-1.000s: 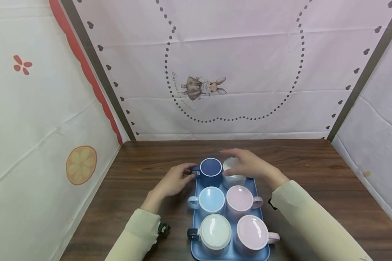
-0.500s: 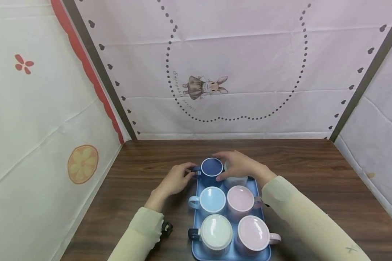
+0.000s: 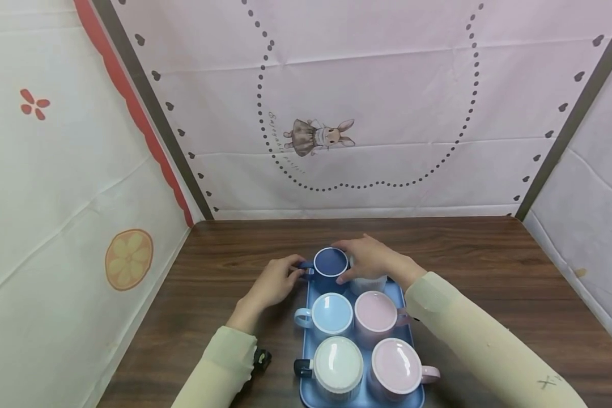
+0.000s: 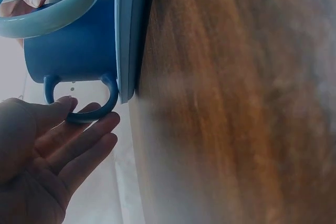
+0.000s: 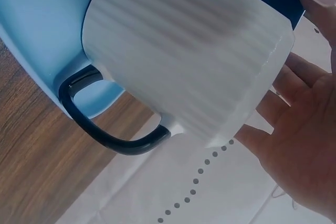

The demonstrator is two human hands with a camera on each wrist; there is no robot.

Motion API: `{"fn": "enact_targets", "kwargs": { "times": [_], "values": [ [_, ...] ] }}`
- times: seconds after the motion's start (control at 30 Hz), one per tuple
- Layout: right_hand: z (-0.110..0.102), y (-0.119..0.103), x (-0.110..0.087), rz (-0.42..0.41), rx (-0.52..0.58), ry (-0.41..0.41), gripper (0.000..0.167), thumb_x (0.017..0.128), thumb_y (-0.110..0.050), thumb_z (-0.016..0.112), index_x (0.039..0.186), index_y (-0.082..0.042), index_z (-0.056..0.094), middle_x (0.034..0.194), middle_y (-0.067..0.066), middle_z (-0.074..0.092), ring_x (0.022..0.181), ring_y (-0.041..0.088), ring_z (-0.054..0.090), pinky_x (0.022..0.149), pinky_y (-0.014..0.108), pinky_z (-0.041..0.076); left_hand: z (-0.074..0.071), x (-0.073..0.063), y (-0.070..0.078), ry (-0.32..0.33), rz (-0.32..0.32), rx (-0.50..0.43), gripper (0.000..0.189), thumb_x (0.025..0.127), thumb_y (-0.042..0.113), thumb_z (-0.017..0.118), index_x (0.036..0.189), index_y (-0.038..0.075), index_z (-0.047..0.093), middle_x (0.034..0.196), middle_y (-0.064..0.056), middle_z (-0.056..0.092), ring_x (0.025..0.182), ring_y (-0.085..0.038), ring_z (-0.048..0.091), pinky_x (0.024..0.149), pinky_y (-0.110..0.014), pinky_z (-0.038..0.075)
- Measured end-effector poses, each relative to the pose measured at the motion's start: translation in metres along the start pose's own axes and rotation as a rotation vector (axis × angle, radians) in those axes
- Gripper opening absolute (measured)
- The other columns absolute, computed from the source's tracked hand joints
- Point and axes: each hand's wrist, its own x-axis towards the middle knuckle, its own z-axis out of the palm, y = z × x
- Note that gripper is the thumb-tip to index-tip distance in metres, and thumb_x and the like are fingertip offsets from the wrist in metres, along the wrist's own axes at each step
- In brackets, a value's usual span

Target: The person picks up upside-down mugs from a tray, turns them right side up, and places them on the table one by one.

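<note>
A dark blue mug (image 3: pixel 331 262) stands upright at the far left of the blue tray (image 3: pixel 396 291), its handle (image 4: pixel 89 115) turned left. My left hand (image 3: pixel 272 282) pinches that handle between thumb and fingers, as the left wrist view shows. From the right, my right hand (image 3: pixel 374 260) holds the mug by its upper part, thumb on the near side and fingers round the far side. Beneath this hand is a ribbed white mug (image 5: pixel 184 51) with a black handle, partly hidden in the head view. The fingers' contact on the blue mug's far side is hidden.
Nearer on the tray stand a light blue mug (image 3: pixel 331 313), a pink mug (image 3: pixel 375 313), a white mug (image 3: pixel 337 365) with a dark handle and another pink mug (image 3: pixel 396 367). The wooden table (image 3: pixel 224 249) meets printed cloth walls (image 3: pixel 403 102).
My right hand has moved left from above the white mug onto the dark blue mug. The left hand stays at the handle. The mugs keep their places.
</note>
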Motion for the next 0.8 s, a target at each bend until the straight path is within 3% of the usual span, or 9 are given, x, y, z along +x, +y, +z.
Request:
{"fn": "enact_targets", "kwargs": {
  "times": [0.23,0.57,0.8],
  "values": [
    [0.0025,-0.0006,-0.0023,-0.005,-0.016,0.015,0.081,0.085,-0.046,0.083,0.151,-0.011,0.052,0.149,0.01,0.061,0.143,0.029,0.053,0.129,0.062,0.008,0.0009,-0.0019,0.0001,0.02,0.0,-0.001,0.02,0.104,0.014,0.062,0.121,0.016,0.071,0.112,-0.004,0.077,0.103,-0.018,0.074,0.093,-0.044,0.061],
    [0.0027,0.0015,-0.0042,-0.011,-0.032,0.025,0.081,0.087,-0.048,0.081,0.152,-0.013,0.05,0.151,0.009,0.059,0.144,0.029,0.052,0.129,0.063,0.007,0.0007,-0.0019,0.0028,0.035,0.011,0.029,0.023,0.105,0.014,0.061,0.126,0.014,0.07,0.114,-0.005,0.077,0.103,-0.018,0.075,0.09,-0.041,0.062],
    [-0.0013,0.0027,-0.0068,0.001,-0.022,0.043,0.083,0.087,-0.048,0.081,0.155,-0.013,0.047,0.154,0.01,0.056,0.146,0.03,0.05,0.129,0.063,0.006,-0.0006,0.0001,0.0084,0.088,0.034,0.077,0.024,0.105,0.015,0.061,0.127,0.012,0.069,0.112,-0.006,0.077,0.091,-0.015,0.071,0.079,-0.037,0.062]
  ]
}}
